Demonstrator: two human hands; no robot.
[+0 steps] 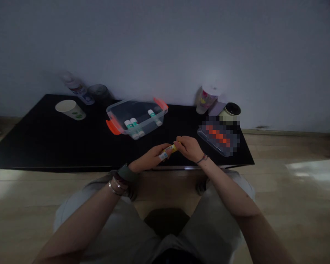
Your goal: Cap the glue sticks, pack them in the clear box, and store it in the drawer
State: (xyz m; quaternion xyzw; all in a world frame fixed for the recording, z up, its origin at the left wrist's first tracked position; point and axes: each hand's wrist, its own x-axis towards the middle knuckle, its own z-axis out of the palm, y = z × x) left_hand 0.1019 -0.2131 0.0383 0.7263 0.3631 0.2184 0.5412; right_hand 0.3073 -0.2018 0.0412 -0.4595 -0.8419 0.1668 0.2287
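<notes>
Just above the front edge of the black table [57,146], both hands meet on a small yellow glue stick [169,149] with a white label. My left hand [150,157] is closed round its lower, pale end. The fingers of my right hand [190,147] pinch its yellow upper end and partly cover it. Beyond them sits a clear plastic container [151,129] with orange side clips. Several white and green glue sticks [134,126] lie inside it, seen through its wall.
A paper cup [71,110] stands at the left, with a bottle [78,88] and a dark round container [99,93] behind. At the right are a patterned tumbler [205,101], a cream jar [231,112] and a blurred-out clear box [217,137]. A wall [165,47] closes off the back.
</notes>
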